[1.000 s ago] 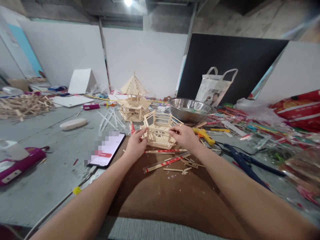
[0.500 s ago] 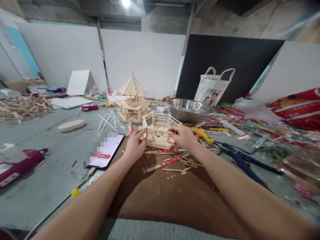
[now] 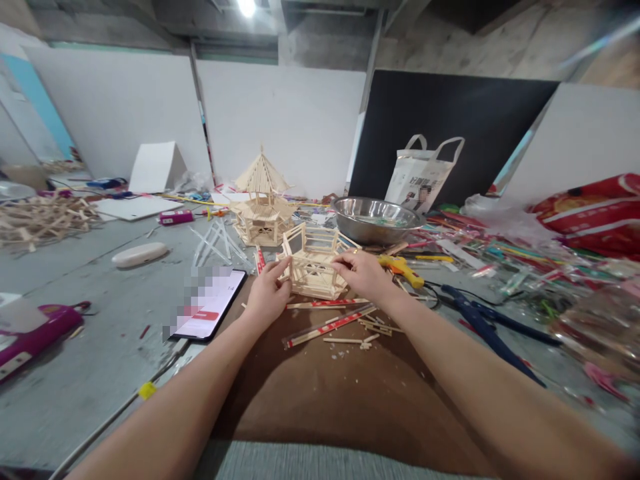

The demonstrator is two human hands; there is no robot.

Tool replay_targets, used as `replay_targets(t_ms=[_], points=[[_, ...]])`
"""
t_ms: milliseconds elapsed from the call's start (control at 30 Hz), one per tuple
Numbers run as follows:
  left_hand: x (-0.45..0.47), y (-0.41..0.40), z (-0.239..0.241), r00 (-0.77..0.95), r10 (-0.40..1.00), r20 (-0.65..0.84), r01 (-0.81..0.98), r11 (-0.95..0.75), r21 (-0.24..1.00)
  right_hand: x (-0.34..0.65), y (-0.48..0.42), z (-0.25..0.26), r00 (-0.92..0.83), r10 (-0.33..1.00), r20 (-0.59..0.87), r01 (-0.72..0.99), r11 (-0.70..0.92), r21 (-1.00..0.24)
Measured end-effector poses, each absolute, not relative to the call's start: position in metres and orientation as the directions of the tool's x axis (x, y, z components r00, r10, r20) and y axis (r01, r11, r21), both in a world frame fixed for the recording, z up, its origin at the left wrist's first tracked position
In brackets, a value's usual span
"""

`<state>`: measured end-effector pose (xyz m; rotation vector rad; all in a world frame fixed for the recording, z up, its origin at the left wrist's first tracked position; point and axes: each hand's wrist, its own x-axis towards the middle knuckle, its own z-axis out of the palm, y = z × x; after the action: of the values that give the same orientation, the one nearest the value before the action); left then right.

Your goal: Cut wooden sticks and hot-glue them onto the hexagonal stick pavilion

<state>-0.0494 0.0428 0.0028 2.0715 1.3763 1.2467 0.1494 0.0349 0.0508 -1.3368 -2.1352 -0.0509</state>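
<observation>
A small open frame of pale wooden sticks (image 3: 316,275), like a many-sided pavilion base with railings, stands on the brown mat (image 3: 320,407). At its left side my left hand (image 3: 270,290) is closed, thumb and fingers gripping the frame's edge. My right hand (image 3: 364,272) pinches the right side of the same frame near its upper rail, fingertips together. Just in front lie chopsticks in red-and-clear wrappers (image 3: 333,325) and several short cut sticks (image 3: 380,327). Behind stands a finished-looking stick pavilion (image 3: 263,200) with a pointed roof.
A phone (image 3: 207,307) lies left of my left hand. To the right are a yellow glue gun (image 3: 403,270) and blue-handled cutters (image 3: 485,327). A metal basin (image 3: 375,220) stands behind, and a purple power strip (image 3: 35,337) lies far left. Plastic scraps litter the right side.
The whole view has shifted slightly. Both hands keep their places on the stick frame, with hardly any visible movement.
</observation>
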Motion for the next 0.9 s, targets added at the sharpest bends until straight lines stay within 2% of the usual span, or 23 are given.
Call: replay_targets(t_ms=[367,900], points=[[-0.049,0.0422,0.0036,0.142,0.883,0.447,0.555,-0.445,0.703,0.155,0.0323,0.0559,-0.328,0.828,0.455,0.803,0.498,-0.327],[-0.0496,0.042,0.0041,0.14,0.887,0.441,0.575,-0.435,0.693,0.1552,0.0329,0.0566,-0.373,0.784,0.496,0.809,0.537,-0.241]])
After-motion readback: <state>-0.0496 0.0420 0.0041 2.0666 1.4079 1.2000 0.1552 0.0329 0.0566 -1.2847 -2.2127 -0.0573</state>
